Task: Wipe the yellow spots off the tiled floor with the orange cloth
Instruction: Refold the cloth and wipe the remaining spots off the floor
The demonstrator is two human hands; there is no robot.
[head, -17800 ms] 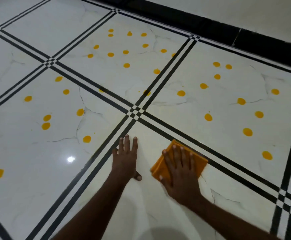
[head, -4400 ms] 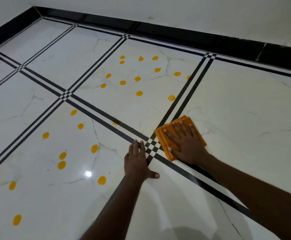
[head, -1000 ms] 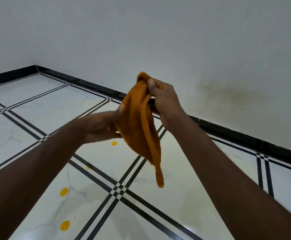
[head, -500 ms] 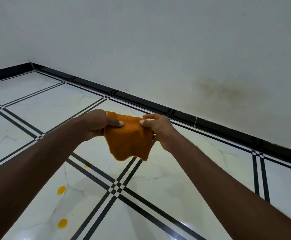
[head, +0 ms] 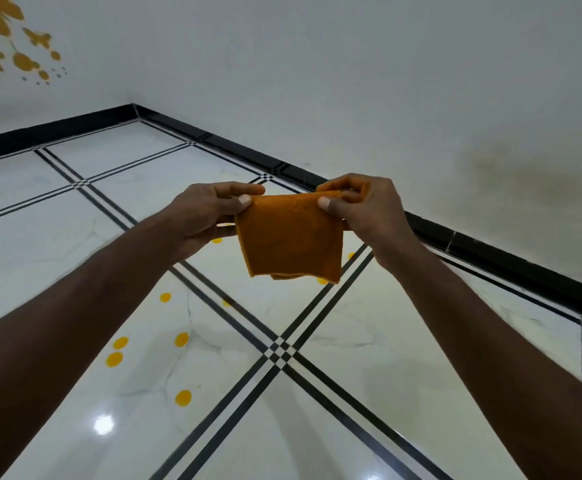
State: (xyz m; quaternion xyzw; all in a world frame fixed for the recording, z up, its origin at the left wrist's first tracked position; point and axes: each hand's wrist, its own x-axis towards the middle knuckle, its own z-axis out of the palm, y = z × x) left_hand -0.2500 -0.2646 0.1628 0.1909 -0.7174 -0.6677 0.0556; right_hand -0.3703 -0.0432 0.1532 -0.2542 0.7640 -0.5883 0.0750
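The orange cloth (head: 289,237) hangs folded in the air in front of me, well above the floor. My left hand (head: 206,211) pinches its top left corner and my right hand (head: 362,206) pinches its top right corner. Below, on the white tiled floor (head: 351,341), several yellow spots (head: 182,398) lie on the left tile between my arms. A few more spots (head: 322,280) peek out around the cloth on the far tile. The cloth hides part of that far tile.
Black double lines cross on the floor at a checkered junction (head: 281,349). A black skirting (head: 490,247) runs along the white wall behind. Yellow butterfly decals (head: 8,39) sit on the wall at the upper left.
Both hands have raised the cloth a little and pulled it flatter between them. The view has tilted, showing more of the left tile's spots and the wall decals.
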